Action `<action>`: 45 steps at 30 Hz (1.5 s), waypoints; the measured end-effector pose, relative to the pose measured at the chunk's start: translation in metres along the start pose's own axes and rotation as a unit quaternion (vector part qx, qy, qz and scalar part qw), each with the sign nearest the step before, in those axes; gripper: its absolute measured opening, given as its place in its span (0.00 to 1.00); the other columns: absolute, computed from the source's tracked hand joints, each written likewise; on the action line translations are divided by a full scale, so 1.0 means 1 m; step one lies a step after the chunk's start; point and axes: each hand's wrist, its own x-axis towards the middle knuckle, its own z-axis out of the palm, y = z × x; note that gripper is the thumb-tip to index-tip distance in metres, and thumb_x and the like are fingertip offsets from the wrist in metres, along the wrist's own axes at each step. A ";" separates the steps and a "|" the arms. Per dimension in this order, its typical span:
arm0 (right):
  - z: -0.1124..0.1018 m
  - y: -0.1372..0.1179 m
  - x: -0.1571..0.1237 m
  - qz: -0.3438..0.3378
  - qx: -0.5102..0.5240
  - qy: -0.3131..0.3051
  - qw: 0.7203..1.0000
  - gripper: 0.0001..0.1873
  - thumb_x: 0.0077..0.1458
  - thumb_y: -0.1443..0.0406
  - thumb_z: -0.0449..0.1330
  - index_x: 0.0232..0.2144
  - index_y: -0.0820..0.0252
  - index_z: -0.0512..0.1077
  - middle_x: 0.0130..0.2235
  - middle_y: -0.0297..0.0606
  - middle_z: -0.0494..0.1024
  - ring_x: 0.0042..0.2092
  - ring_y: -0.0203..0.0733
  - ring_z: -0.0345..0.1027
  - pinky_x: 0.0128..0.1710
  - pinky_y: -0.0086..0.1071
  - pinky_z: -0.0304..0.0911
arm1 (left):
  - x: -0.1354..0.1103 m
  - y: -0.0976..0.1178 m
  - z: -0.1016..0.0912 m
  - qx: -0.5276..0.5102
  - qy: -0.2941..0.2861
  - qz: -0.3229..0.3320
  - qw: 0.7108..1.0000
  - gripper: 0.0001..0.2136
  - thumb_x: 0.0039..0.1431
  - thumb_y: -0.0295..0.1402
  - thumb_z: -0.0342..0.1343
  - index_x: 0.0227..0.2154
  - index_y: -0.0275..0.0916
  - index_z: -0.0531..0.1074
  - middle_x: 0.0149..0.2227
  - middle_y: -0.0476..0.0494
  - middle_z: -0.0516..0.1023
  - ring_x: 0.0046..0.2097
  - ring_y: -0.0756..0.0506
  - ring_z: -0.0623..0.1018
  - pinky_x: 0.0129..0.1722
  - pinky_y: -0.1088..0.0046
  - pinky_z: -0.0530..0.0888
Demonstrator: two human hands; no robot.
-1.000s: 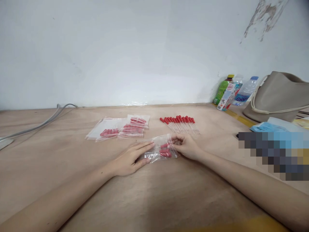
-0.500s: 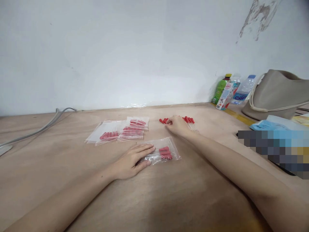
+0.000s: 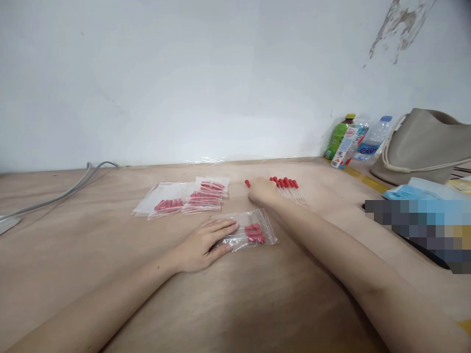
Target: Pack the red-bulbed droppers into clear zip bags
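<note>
My left hand point(image 3: 204, 242) lies flat with fingers stretched out on the left end of a clear zip bag point(image 3: 250, 234) that holds a few red-bulbed droppers. My right hand point(image 3: 262, 190) reaches over the row of loose red-bulbed droppers point(image 3: 287, 187) farther back and rests on its left part, fingers curled down; what they hold is hidden. Left of that lies a pile of filled clear bags point(image 3: 186, 198) with red droppers inside.
A wooden tabletop point(image 3: 235, 294) runs to a white wall. A grey cable point(image 3: 62, 189) lies at the far left. Bottles point(image 3: 349, 137) stand at the back right beside a beige bag point(image 3: 427, 147); blue packets point(image 3: 412, 192) lie in front of it.
My right hand left the zip bag and moved back to the row of loose droppers, settling on its left part. My left hand stayed on the bag.
</note>
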 end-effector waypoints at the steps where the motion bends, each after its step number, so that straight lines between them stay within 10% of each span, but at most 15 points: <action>1: -0.004 0.003 -0.001 -0.003 0.005 -0.001 1.000 0.13 0.51 0.65 0.54 0.35 0.67 0.73 0.39 0.53 0.75 0.42 0.50 0.69 0.36 0.34 0.61 | 0.000 0.000 0.000 0.001 0.000 0.001 1.000 0.21 0.64 0.40 0.42 0.59 0.46 0.52 0.61 0.48 0.54 0.61 0.44 0.55 0.59 0.59 0.54; 5: -0.017 0.034 -0.013 -0.061 0.162 0.007 0.985 0.18 0.55 0.57 0.49 0.27 0.64 0.72 0.29 0.42 0.76 0.33 0.40 0.69 0.29 0.27 0.59 | 0.001 0.002 -0.001 0.000 0.000 0.001 1.000 0.21 0.63 0.39 0.42 0.59 0.45 0.53 0.60 0.47 0.55 0.61 0.43 0.56 0.59 0.60 0.55; 10: -0.011 0.081 -0.045 -0.020 0.512 0.014 0.859 0.20 0.45 0.60 0.59 0.41 0.62 0.62 0.22 0.29 0.69 0.19 0.29 0.59 0.17 0.23 0.54 | 0.002 0.002 -0.002 0.001 0.005 0.003 1.000 0.21 0.63 0.40 0.43 0.58 0.46 0.54 0.60 0.47 0.55 0.61 0.43 0.56 0.59 0.59 0.54; 18: 0.012 0.084 -0.075 0.039 0.632 0.033 0.773 0.38 0.40 0.68 0.60 0.51 0.56 0.44 0.21 0.22 0.65 0.20 0.33 0.66 0.19 0.27 0.66 | 0.002 0.004 -0.002 -0.002 0.009 0.002 1.000 0.21 0.63 0.39 0.43 0.59 0.46 0.52 0.60 0.46 0.56 0.60 0.43 0.57 0.58 0.59 0.55; 28: 0.014 0.069 -0.087 0.077 0.716 -0.061 0.692 0.07 0.50 0.66 0.54 0.32 0.57 0.58 0.25 0.31 0.71 0.28 0.33 0.71 0.34 0.31 0.68 | 0.001 0.004 -0.002 -0.008 0.019 0.006 1.000 0.24 0.63 0.39 0.43 0.60 0.44 0.47 0.59 0.44 0.57 0.59 0.43 0.59 0.57 0.60 0.59; 36: 0.006 0.087 -0.087 -0.048 0.524 -0.222 0.821 0.15 0.42 0.63 0.63 0.34 0.64 0.71 0.19 0.26 0.65 0.19 0.25 0.55 0.18 0.22 0.51 | 0.000 0.002 -0.001 -0.007 0.016 0.009 1.000 0.25 0.64 0.39 0.42 0.61 0.45 0.43 0.60 0.45 0.55 0.59 0.44 0.58 0.57 0.61 0.58; 45: 0.016 0.071 -0.087 -0.074 0.508 -0.115 0.850 0.16 0.37 0.58 0.64 0.26 0.63 0.67 0.24 0.33 0.72 0.26 0.32 0.63 0.26 0.28 0.59 | 0.000 0.003 -0.002 -0.016 0.019 0.014 1.000 0.25 0.64 0.39 0.43 0.61 0.45 0.43 0.60 0.45 0.55 0.60 0.43 0.57 0.57 0.61 0.57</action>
